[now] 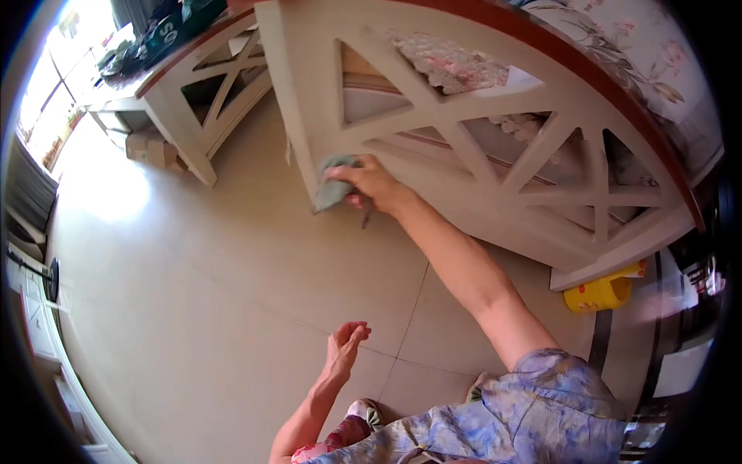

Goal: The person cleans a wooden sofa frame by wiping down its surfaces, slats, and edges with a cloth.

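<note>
My right hand point(377, 184) is closed around a crumpled grey-green cloth point(337, 184). The cloth is at the lower end of a cream wooden leg point(297, 100), which belongs to a piece of furniture with crossed bars; whether it touches the wood I cannot tell. Motion slightly blurs the cloth and fingers. Lower down, my left hand point(345, 345) hangs over the floor, its fingers loosely curled together with nothing visible in them.
Patterned fabric point(456, 66) shows behind the crossed bars point(433, 108). A yellow container point(599, 294) stands by the furniture's right foot. A second cream table point(182, 116) with a cardboard box point(151, 148) beneath is at upper left. Pale tiles point(232, 309) cover the floor.
</note>
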Motion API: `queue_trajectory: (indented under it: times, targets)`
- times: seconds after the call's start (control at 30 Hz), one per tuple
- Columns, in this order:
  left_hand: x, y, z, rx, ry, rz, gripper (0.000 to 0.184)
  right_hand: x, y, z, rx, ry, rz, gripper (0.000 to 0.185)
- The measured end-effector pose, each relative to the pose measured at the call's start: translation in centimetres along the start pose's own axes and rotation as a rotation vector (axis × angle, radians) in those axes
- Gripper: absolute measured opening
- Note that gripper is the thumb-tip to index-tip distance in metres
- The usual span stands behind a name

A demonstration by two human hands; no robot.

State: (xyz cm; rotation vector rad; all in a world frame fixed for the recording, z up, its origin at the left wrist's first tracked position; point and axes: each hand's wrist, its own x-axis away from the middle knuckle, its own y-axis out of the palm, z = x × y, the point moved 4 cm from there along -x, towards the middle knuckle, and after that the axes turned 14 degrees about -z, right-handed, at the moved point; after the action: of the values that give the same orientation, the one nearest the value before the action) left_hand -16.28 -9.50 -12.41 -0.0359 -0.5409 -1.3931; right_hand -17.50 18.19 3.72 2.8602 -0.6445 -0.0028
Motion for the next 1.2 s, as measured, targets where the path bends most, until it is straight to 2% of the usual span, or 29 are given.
queue_trajectory:
  times: [0.07, 0.13, 0.27, 0.33, 0.37, 0.43, 0.47, 0.53, 0.57, 0.6, 0.67, 0.73, 0.8, 0.83, 0.9, 0.93, 1.03, 1.07, 1.13, 1.17, 1.2]
  targets:
    - [0.3, -0.7, 0.0, -0.001, 0.064, 0.014, 0.030, 3.0, -0.9, 0.3, -0.238, 0.047, -0.082, 0.022]
    - [0.2, -1.9, 0.7, 0.002, 0.085, 0.068, 0.029, 5.5, -0.9, 0.1, -0.403, -0.019, -0.141, 0.031]
    - [-0.1, -1.5, 7.0, -0.171, 0.271, 0.261, 0.028, 7.8, 0.3, -0.4, -0.491, -0.062, -0.204, 0.036]
    - [0.5, -0.1, 10.2, -0.246, 0.337, 0.275, 0.027, 8.9, 1.2, -0.8, -0.498, -0.051, 0.083, 0.042]
    - [0.6, 0.7, 11.5, -0.288, 0.394, 0.268, 0.026, 9.3, 1.1, -0.3, -0.488, -0.047, 0.095, 0.042]
    - [0.6, 1.9, 12.5, -0.307, 0.468, 0.239, 0.022, 10.3, 0.0, 0.3, -0.091, -0.031, 0.086, 0.044]
    - [0.6, 2.4, 12.6, -0.288, 0.483, 0.212, 0.022, 10.9, -0.9, 0.5, -0.063, -0.032, 0.108, 0.044]
    - [0.6, 2.9, 11.6, -0.261, 0.345, 0.163, 0.022, 12.6, -2.0, 1.3, 0.022, 0.213, 0.181, 0.046]
    - [0.5, 2.8, 10.6, -0.258, 0.326, 0.163, 0.022, 13.8, -2.4, 0.5, -0.041, 0.227, 0.251, 0.038]
    - [0.3, 2.8, 9.7, -0.247, 0.331, 0.151, 0.022, 14.4, -3.1, -0.5, -0.028, 0.230, 0.262, 0.038]
    - [-0.1, 2.5, 7.3, -0.139, 0.224, 0.127, 0.023, 16.3, -5.5, -3.2, 0.087, 0.116, 0.514, 0.022]
    - [-0.5, 2.3, 6.0, -0.091, 0.219, 0.107, 0.023, 17.9, -4.1, -9.1, 0.323, 0.081, 0.462, 0.026]
    - [-0.8, 2.3, 5.5, -0.058, 0.215, 0.089, 0.023, 18.3, -3.7, -13.9, 1.314, -0.192, 0.578, 0.032]
    - [-0.9, 2.4, 5.6, -0.054, 0.217, 0.084, 0.023, 18.4, -3.6, -15.2, 1.320, -0.189, 0.579, 0.032]
    - [-0.9, 2.6, 5.9, -0.049, 0.186, 0.082, 0.022, 18.6, -1.7, -17.6, 2.115, -0.345, 0.706, 0.038]
    - [-1.1, 2.6, 5.8, -0.045, 0.187, 0.078, 0.022, 18.4, -2.2, -17.8, 2.120, -0.342, 0.706, 0.038]
    - [-1.5, 2.5, 4.9, -0.038, 0.212, 0.068, 0.022, 17.7, -4.6, -18.1, 2.504, 0.063, 0.925, 0.037]
    - [-1.7, 2.5, 4.5, -0.042, 0.197, 0.065, 0.021, 17.6, -4.8, -18.3, 2.503, 0.062, 0.925, 0.037]
    - [-1.9, 2.4, 4.2, -0.050, 0.180, 0.068, 0.021, 17.2, -5.8, -18.6, 2.380, 0.271, 0.924, 0.036]
    - [-2.0, 2.6, 4.2, -0.026, 0.174, 0.062, 0.021, 16.9, -5.6, -18.9, 2.374, 0.273, 0.925, 0.036]
    - [-2.0, 2.6, 4.1, -0.005, 0.170, 0.056, 0.021, 16.5, -5.5, -19.0, 2.227, 0.357, 0.922, 0.040]
